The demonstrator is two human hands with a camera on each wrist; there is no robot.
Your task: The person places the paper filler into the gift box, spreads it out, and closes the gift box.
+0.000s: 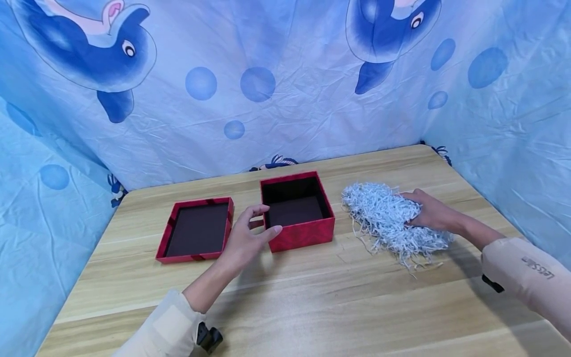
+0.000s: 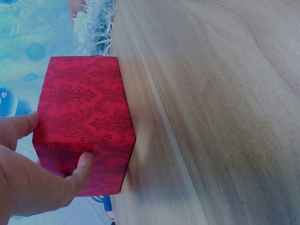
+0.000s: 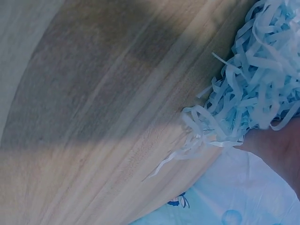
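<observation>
Observed at the counter (image 1: 312,297): open red box (image 1: 297,210) standing upright near the middle, dark interior bare; lid (image 1: 196,230) lying inside-up just to its left, apart from it. Left hand (image 1: 247,238) set against the box's near left corner, thumb and fingers (image 2: 83,169) curled on the patterned wall, holding it steady. Right hand (image 1: 430,210) laid on the heap of pale blue shredded paper (image 1: 390,223) just right of the box, fingers curled into the strands; heap resting on the counter, not lifted; loose strands trailing toward the near edge, as seen also from the right wrist (image 3: 253,108). Judged: filling of the box in hand, not begun. Recommended: gather from beneath rather than pinch from the top, since such strands shed readily; compress the clump before the lift; carry low across the short gap; keep the box braced so a brush against the rim cannot shift it; lower well inside the walls before release; collect stragglers afterwards.
</observation>
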